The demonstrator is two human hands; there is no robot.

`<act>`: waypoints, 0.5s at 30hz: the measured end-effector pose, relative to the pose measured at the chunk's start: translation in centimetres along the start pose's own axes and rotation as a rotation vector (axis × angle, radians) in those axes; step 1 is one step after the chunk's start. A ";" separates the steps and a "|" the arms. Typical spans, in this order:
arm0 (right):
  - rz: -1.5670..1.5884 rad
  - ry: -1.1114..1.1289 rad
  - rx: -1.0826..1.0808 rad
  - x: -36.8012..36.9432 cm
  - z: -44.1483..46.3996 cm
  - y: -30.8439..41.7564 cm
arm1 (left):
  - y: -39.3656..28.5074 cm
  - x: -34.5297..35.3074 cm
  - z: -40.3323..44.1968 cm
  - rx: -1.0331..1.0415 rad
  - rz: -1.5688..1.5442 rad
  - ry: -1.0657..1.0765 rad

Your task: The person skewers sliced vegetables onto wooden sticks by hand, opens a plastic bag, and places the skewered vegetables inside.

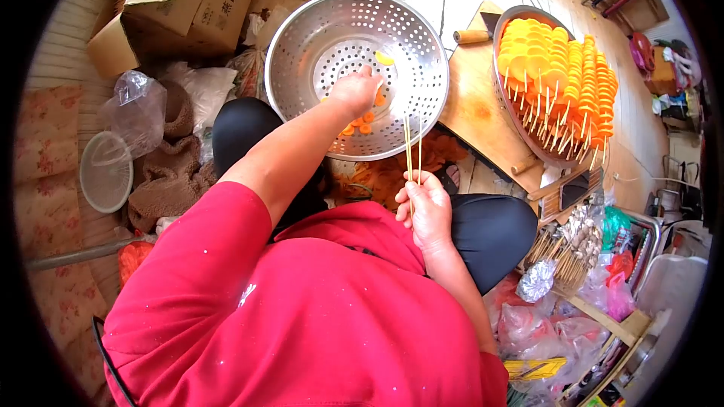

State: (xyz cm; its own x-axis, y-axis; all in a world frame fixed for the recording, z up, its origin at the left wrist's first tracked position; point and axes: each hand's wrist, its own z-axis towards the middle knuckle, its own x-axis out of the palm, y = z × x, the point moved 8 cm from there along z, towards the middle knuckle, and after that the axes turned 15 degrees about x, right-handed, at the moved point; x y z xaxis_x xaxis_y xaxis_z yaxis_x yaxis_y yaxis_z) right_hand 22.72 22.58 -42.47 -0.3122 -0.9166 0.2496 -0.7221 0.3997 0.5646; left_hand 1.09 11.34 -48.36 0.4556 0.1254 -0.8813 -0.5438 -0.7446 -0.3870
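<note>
My left hand (pixel 356 94) is inside the perforated metal colander (pixel 294 38), its fingers bent together; whatever they hold, if anything, is hidden. Small orange slices (pixel 366 117) lie just below that hand, and a yellow curved slice (pixel 385 58) rests higher on the colander's bottom. Thin wooden skewers (pixel 409 152) stand up from my right hand (pixel 424 202), which is closed around them at the colander's near edge. Their tips reach over the colander.
To the right, a large pan (pixel 507 98) holds many skewered yellow and orange slices (pixel 558 60), beside a wooden board (pixel 471 90). A cardboard box (pixel 181 11) is at upper left. Plastic bags (pixel 543 332) and bundled skewers (pixel 562 252) lie at lower right.
</note>
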 end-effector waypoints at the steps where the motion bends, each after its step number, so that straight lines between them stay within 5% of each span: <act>1: -0.001 -0.001 0.000 0.0 0.1 0.1 | 0.1 -0.2 0.1 -0.017 -0.030 -0.090; 5: -0.007 0.006 0.010 0.4 0.7 0.1 | 1.1 -0.6 -0.2 -0.017 -0.113 -0.081; 7: -0.010 0.021 0.018 0.8 1.0 0.2 | 2.2 0.5 -1.9 -0.235 -0.765 -0.059; 8: -0.037 0.017 0.026 1.1 1.2 0.3 | 2.0 0.0 -2.7 -0.244 -0.758 -0.065; 10: -0.064 0.027 0.032 1.6 1.5 0.5 | 1.1 -0.2 -4.4 -0.315 -1.347 -0.227; 15: -0.122 0.028 0.069 2.2 1.7 0.2 | 1.0 -1.0 -6.6 -0.339 -1.519 -0.299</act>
State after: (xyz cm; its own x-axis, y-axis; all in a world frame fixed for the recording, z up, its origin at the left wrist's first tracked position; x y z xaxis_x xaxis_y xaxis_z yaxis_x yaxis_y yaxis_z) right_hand 20.85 20.64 -43.16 -0.2025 -0.9576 0.2050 -0.7945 0.2830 0.5373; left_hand 4.73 6.17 -46.05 0.2344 0.9471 0.2191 0.4651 0.0886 -0.8808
